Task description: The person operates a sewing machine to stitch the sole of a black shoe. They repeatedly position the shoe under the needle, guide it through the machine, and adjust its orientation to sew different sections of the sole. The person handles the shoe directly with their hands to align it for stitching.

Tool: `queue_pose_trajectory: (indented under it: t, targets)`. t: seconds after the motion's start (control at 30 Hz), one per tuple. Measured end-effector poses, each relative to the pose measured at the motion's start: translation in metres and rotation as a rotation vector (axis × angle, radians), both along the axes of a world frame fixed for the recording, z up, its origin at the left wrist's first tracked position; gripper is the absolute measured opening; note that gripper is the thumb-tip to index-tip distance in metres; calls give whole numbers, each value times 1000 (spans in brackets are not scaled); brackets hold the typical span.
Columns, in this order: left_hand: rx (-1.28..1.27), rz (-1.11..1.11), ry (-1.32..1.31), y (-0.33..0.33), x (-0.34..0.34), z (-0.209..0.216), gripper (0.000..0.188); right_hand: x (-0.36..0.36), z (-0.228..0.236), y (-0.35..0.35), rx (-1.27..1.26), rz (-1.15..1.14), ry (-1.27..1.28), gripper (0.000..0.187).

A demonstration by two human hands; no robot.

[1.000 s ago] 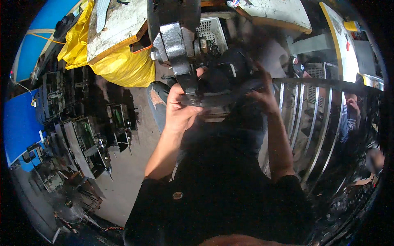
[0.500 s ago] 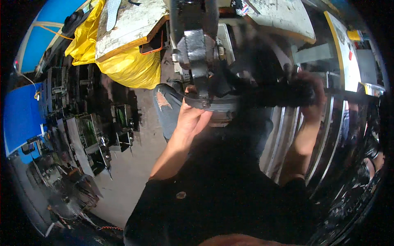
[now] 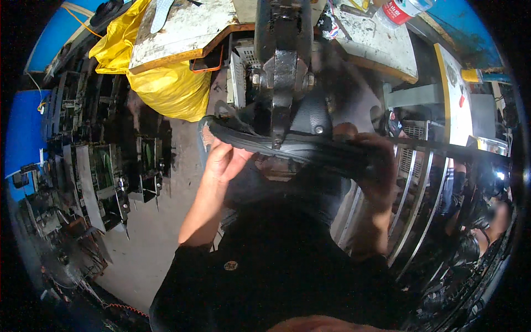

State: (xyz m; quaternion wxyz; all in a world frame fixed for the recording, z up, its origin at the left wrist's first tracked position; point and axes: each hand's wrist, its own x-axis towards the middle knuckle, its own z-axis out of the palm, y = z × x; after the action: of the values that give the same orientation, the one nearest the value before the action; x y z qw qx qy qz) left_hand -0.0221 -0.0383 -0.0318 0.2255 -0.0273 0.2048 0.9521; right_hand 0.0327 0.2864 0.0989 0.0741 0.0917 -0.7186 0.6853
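Observation:
A black sandal (image 3: 301, 145) with a thick ridged sole and a riveted leather strap lies crosswise before me. My left hand (image 3: 225, 161) is closed on its left end, fingers under the sole edge. At the right end my right hand (image 3: 379, 160) grips it, partly in shadow and slightly blurred. Between my hands, the narrow foot of a black machine arm (image 3: 283, 66) comes down onto the sole's edge, with bolts on both its sides. Whether the foot presses on the sole or only touches it I cannot tell.
White worn tabletops (image 3: 182, 33) flank the machine arm, with a plastic bottle (image 3: 401, 11) on the right one. A yellow sack (image 3: 171, 91) hangs at the left table. Metal rails (image 3: 412, 193) run on the right; dark racks (image 3: 99, 177) stand left. A person (image 3: 489, 227) is at the far right.
The sandal has shifted and turned under the machine foot, more of its left end now showing. My left hand has moved left along it, and my right hand has come inward and lower.

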Motion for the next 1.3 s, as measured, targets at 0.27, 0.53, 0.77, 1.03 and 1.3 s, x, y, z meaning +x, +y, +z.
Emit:
queue_pose_trajectory:
  t: [0.27,0.53,0.77,1.03,1.3]
  targets:
    - [-223,142,53,-71,-1,11,50,-16,-35,-35,-65,158,103,50]
    - [-964,376,327,-71,-6,66,73,-19,-58,-61,-45,134,5,60]
    - [-1724,309,1142,-6,-3,135,80,-29,-24,-69,494,47,173,51]
    - [-1470,131,1118,19,-18,129,51,-38,10,-73,698,92,248,54]
    - [-915,68,514,33,-1,81,54,-35,-103,-40,106,-29,-40,103]
